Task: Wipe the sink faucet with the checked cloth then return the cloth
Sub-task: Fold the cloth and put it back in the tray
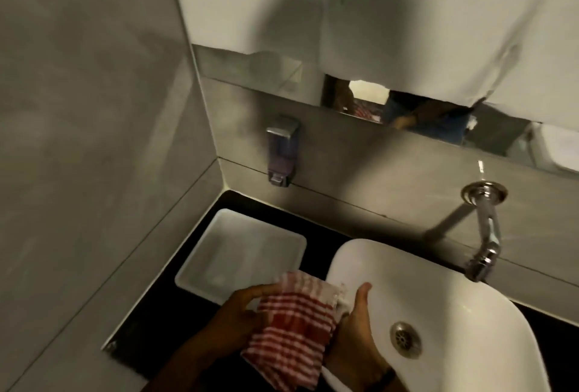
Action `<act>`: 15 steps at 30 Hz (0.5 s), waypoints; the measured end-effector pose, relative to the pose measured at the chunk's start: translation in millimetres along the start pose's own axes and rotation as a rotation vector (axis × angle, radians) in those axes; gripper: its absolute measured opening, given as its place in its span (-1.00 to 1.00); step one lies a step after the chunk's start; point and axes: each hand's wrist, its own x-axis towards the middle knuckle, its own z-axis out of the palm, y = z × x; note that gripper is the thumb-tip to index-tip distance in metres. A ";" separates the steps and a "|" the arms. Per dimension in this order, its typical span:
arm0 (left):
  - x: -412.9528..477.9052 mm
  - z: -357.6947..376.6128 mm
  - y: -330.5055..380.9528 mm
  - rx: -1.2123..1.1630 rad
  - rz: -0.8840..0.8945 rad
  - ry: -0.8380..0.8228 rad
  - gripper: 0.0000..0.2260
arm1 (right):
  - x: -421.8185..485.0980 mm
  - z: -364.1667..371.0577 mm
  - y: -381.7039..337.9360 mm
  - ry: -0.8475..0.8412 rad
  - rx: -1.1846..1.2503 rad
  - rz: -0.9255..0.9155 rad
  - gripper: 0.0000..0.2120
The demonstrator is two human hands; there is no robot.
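The red-and-white checked cloth [294, 329] hangs between both my hands over the left rim of the white sink [463, 310]. My left hand [241, 313] pinches its left upper edge. My right hand [354, 329] holds its right side, thumb raised above the basin. The chrome faucet [484, 232] juts from the wall at the upper right, well away from the cloth and both hands.
A white rectangular tray [241, 254] lies on the black counter [175, 313] left of the sink. A soap dispenser [280, 153] is fixed to the grey wall above it. A mirror strip [407, 110] runs along the wall. The sink drain [404, 336] lies near my right hand.
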 end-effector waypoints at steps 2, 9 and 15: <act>-1.5 -28.8 -7.6 0.002 -0.003 0.042 -0.42 | 25.8 25.7 4.6 0.089 -0.235 0.006 -0.12; 39.1 -112.0 -25.8 0.507 -0.091 0.064 -0.42 | 135.6 64.7 16.3 0.440 -1.405 -0.306 -0.52; 101.9 -127.4 -26.3 0.293 -0.321 0.283 -0.51 | 223.0 75.2 14.2 0.517 -1.670 -0.238 -0.27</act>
